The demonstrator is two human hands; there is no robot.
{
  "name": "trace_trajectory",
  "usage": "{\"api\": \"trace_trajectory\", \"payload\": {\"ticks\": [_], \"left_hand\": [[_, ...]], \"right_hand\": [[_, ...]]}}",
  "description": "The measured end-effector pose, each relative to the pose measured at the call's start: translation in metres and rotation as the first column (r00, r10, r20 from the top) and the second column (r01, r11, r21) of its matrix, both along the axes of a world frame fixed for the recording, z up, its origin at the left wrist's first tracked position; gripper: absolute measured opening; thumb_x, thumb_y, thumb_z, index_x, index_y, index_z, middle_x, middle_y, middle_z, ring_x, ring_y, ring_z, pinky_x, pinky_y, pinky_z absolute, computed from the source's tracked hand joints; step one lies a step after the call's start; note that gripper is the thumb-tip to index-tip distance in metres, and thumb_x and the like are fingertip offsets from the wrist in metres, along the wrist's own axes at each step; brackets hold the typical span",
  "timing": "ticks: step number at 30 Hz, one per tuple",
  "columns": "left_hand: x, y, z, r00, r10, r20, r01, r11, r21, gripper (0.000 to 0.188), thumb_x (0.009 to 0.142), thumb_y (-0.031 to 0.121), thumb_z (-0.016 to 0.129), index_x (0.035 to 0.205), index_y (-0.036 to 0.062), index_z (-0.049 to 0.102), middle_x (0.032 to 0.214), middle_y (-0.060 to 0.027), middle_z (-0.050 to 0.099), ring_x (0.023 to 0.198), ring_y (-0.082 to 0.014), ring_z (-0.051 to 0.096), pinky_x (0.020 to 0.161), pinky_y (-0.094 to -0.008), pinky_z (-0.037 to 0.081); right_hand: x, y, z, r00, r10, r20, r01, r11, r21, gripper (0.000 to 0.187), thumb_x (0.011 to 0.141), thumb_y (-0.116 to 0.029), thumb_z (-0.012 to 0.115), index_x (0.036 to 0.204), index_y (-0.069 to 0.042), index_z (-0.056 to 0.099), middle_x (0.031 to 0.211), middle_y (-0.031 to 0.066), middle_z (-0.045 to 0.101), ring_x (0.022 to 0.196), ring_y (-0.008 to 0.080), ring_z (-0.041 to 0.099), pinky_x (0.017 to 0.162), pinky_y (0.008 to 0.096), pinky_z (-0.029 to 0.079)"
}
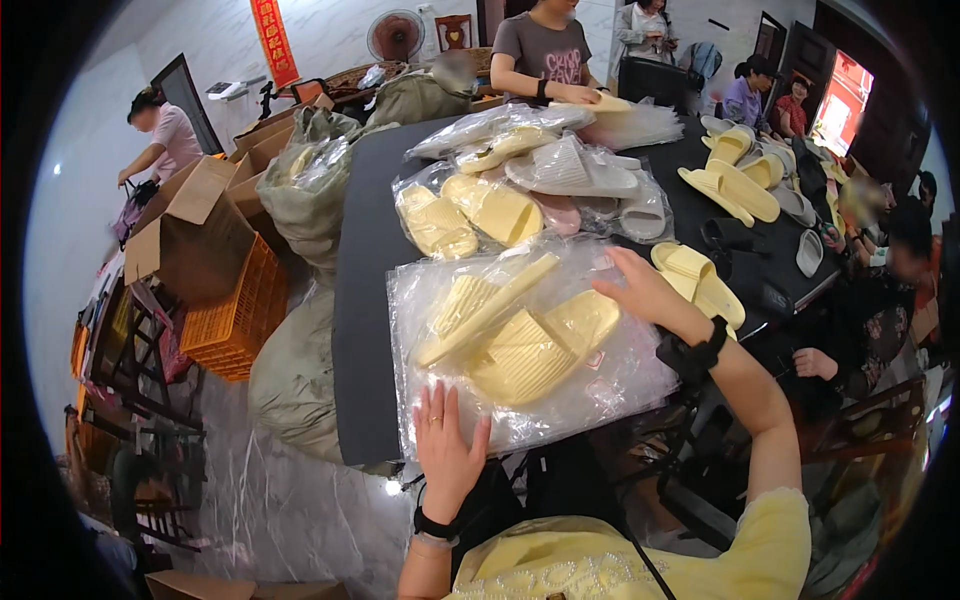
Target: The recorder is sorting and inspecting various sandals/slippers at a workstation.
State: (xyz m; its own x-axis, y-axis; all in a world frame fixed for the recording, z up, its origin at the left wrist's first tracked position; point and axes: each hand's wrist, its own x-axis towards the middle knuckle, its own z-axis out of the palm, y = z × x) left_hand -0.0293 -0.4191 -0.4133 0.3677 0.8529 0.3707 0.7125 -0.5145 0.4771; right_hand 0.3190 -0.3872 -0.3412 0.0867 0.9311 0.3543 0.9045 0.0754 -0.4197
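A pair of pale yellow ribbed slippers lies in front of me in clear plastic; one is tipped on its side, the other sole-down. Beneath and around them spread flat clear plastic bags, seemingly several layers. My left hand rests flat at the near left edge of the plastic, fingers stretched out and holding nothing. At the far right corner of the plastic is my right hand, fingers extended, its thumb close to the tip of the right slipper. Neither hand is closed on anything.
Bagged yellow and grey slippers are heaped beyond on the dark table. Loose slippers lie to the right, near other seated people. Across the table a person handles a slipper. An orange crate, cartons and sacks stand left.
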Motion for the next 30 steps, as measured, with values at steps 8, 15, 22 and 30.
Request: {"api": "trace_trajectory", "payload": {"ticks": [8, 15, 22, 30], "left_hand": [[0.026, 0.013, 0.019, 0.831, 0.248, 0.498, -0.012, 0.903, -0.429, 0.067, 0.08, 0.019, 0.069, 0.133, -0.0051, 0.034, 0.119, -0.0206, 0.046, 0.087, -0.0212, 0.056, 0.076, -0.0324, 0.048], [0.034, 0.024, -0.001, 0.779, 0.262, 0.57, 0.022, 0.897, -0.442, 0.052, 0.081, 0.013, 0.068, 0.125, -0.0015, 0.044, 0.107, -0.0119, 0.047, 0.082, -0.016, 0.053, 0.068, -0.0273, 0.049], [0.018, 0.036, -0.035, 0.733, 0.268, 0.625, 0.026, 0.908, -0.419, 0.021, 0.088, 0.014, 0.059, 0.098, -0.0009, 0.047, 0.09, -0.0082, 0.052, 0.063, -0.0107, 0.053, 0.05, -0.0236, 0.044], [0.024, 0.034, -0.007, 0.701, 0.25, 0.668, 0.084, 0.901, -0.425, 0.013, 0.089, 0.009, 0.054, 0.095, 0.0007, 0.046, 0.091, -0.0083, 0.049, 0.07, -0.0132, 0.053, 0.062, -0.0268, 0.046]], "right_hand": [[-0.013, 0.027, 0.032, 0.806, 0.128, -0.577, -0.252, 0.958, -0.14, 0.04, 0.089, -0.031, 0.057, 0.111, 0.002, 0.055, 0.075, 0.0047, 0.062, 0.07, 0.0124, 0.06, 0.065, 0.0244, 0.048], [0.021, -0.001, 0.039, 0.408, -0.145, -0.901, -0.31, 0.907, -0.286, 0.054, 0.093, -0.053, 0.04, 0.098, -0.002, 0.058, 0.076, 0.0055, 0.06, 0.062, 0.0142, 0.06, 0.049, 0.0247, 0.049], [0.043, 0.05, -0.053, 0.979, 0.154, -0.136, -0.185, 0.948, -0.259, 0.054, 0.081, -0.053, 0.057, 0.082, 0.0, 0.064, 0.073, 0.0194, 0.062, 0.071, 0.0301, 0.062, 0.063, 0.0403, 0.046], [0.025, 0.045, -0.042, 0.984, 0.105, -0.144, -0.142, 0.95, -0.277, 0.045, 0.073, -0.049, 0.063, 0.083, -0.005, 0.068, 0.081, 0.0153, 0.067, 0.076, 0.0306, 0.064, 0.067, 0.0404, 0.048]]}}
